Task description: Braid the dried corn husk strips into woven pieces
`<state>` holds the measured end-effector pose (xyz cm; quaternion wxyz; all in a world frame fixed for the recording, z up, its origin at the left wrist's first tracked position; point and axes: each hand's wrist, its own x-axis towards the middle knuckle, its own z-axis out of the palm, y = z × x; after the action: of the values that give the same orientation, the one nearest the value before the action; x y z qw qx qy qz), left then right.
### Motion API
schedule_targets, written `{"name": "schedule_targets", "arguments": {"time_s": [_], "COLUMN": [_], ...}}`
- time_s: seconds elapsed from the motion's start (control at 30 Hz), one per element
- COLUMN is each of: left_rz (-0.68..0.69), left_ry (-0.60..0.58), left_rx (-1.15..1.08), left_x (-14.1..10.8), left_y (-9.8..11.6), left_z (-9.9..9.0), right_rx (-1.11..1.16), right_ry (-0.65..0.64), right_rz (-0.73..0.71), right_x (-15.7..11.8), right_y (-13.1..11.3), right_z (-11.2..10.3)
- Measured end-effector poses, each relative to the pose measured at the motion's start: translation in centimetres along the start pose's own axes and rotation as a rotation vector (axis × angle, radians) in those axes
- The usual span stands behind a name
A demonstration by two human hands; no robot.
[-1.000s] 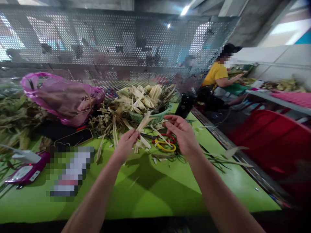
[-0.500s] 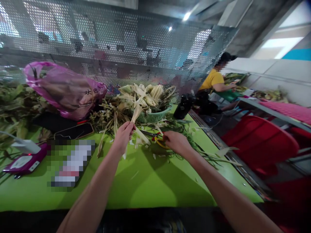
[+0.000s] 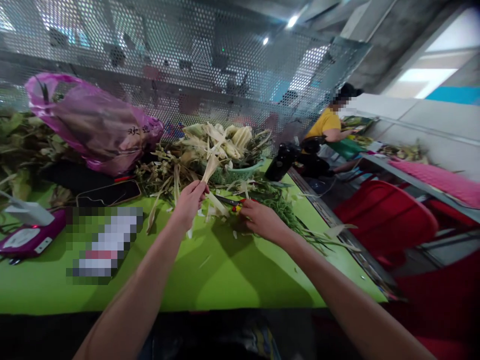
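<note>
My left hand (image 3: 192, 198) is closed around a bundle of pale dried husk (image 3: 210, 169), its wide end fanning upward. In my right hand (image 3: 258, 218) are scissors (image 3: 228, 200) with dark blades and red and yellow on the handles; the blades point left toward the husk bundle. Whether the blades touch it I cannot tell. Behind my hands, a green plastic basket (image 3: 243, 173) is heaped with pale husks (image 3: 240, 142). Small pale scraps (image 3: 189, 233) lie on the green table (image 3: 210, 285) below my hands.
A pink plastic bag (image 3: 93, 125), a phone (image 3: 108, 193) and a purple device (image 3: 33, 235) are at left. A dark bottle (image 3: 279, 162) stands right of the basket, green stems (image 3: 279, 207) before it. A person in yellow (image 3: 326, 122) sits beyond a red chair (image 3: 386, 215).
My right hand has moved slightly left with the scissors, closer to my left hand. My left hand still grips the husk bundle. The camera view has shifted slightly.
</note>
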<state>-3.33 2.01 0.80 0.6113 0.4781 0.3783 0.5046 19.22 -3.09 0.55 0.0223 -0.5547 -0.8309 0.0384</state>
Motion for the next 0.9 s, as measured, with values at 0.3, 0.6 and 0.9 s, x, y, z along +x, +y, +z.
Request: {"name": "schedule_targets", "arguments": {"time_s": [0.3, 0.6, 0.9], "left_rz": [0.027, 0.019, 0.022], "left_ry": [-0.021, -0.045, -0.107], "left_rx": [-0.027, -0.033, -0.067], "left_x": [0.1, 0.0, -0.5], "left_y": [-0.3, -0.4, -0.2], "left_z": [-0.2, -0.2, 0.1], "right_rx": [0.940, 1.115, 1.034], "right_ry": [0.151, 0.429, 0.860], "right_rz": [0.232, 0.327, 0.264], "right_x": [-5.0, -9.3, -12.5], "right_y": [2.7, 2.2, -0.8], "right_z": [-1.4, -4.7, -12.1]}}
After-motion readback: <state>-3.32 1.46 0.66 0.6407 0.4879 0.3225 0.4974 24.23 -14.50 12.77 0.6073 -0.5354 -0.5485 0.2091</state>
